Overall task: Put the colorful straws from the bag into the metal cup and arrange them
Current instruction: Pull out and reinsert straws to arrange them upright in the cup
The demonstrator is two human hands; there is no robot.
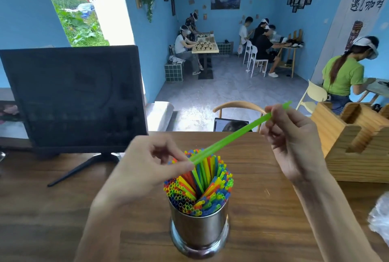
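a long bright green plastic straw (pixel 231 135) is pinched at both ends by the left hand (pixel 147 169) and right hand (pixel 294 141), above the near, crammed shiny metal cup (pixel 200 230); it could get bent if forced in

Both bare forearms reach forward from below, angled inward toward each other. The left hand (pixel 147 167) sits lower, its back turned up, thumb and forefinger pinching the near end of a green straw (pixel 231 135), the other fingers curled under. The right hand (pixel 294 141) is raised higher and farther out, wrist bent, fingertips (pixel 268 117) nipping the straw near its far end, palm facing left.
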